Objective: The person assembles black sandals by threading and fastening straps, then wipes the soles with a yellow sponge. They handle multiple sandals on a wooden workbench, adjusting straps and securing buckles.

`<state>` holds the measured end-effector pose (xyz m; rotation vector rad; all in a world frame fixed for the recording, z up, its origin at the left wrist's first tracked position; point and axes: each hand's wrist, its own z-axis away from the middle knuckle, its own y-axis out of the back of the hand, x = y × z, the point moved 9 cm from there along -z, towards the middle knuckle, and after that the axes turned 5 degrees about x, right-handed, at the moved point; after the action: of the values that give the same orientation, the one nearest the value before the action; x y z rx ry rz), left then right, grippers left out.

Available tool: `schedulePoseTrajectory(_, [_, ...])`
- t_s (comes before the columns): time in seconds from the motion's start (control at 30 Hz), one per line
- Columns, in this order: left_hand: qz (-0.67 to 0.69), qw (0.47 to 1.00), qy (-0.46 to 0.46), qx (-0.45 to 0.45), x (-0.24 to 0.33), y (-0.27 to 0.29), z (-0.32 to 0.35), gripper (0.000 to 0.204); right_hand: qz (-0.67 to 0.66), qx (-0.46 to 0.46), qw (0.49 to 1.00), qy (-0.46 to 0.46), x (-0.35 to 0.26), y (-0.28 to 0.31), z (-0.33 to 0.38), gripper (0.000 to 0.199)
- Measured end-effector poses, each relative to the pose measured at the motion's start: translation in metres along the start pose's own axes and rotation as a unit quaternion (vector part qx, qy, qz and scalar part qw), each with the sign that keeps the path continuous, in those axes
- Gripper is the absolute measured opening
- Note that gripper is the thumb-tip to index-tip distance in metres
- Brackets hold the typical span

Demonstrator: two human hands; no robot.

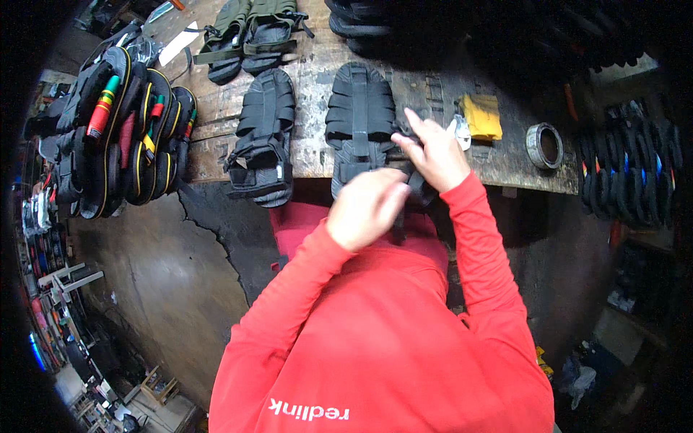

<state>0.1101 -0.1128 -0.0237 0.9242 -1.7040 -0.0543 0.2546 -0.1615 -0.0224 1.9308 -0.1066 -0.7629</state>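
Note:
A black strappy sandal (361, 108) lies sole-down at the table's near edge, its heel end partly behind my left hand (368, 206). That hand is slightly blurred. Its fingers and thumb close together on a black strap (421, 189) hanging off to the sandal's right. My right hand (437, 151) is just right of the sandal, with its index finger stretched out and its thumb apart from it. Dark strap material shows behind those fingers. To the left lies the matching black sandal (266, 130), its heel strap buckled up and its heel over the edge.
Two olive-green sandals (249, 32) lie farther back. A yellow cloth (481, 117) and a roll of tape (543, 146) are at the right. Stacked sandals (108, 137) crowd the left end; black footwear (628, 169) hangs at the right beyond the worn wooden table (310, 162).

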Motion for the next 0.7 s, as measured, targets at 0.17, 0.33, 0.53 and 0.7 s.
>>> schedulePoseTrajectory(0.17, [0.169, 0.928, 0.288, 0.167, -0.075, 0.045, 0.0, 0.026, -0.103, 0.024, 0.994, -0.028, -0.008, -0.012, 0.023, 0.047])
schedulePoseTrajectory(0.33, [0.202, 0.897, 0.367, 0.139, -0.1, 0.027, -0.003, 0.028, -0.185, 0.07, 0.969, -0.151, 0.007, 0.004, 0.033, 0.038])
schedulePoseTrajectory(0.53, [0.266, 0.862, 0.406, 0.147, -0.1, 0.027, -0.006, 0.024, -0.208, 0.131, 0.963, -0.111, -0.004, 0.022, 0.037, 0.031])
schedulePoseTrajectory(0.7, [0.271, 0.865, 0.395, 0.146, -0.099, 0.027, -0.006, 0.021, -0.169, 0.169, 0.971, -0.029, -0.024, 0.017, 0.032, 0.032])
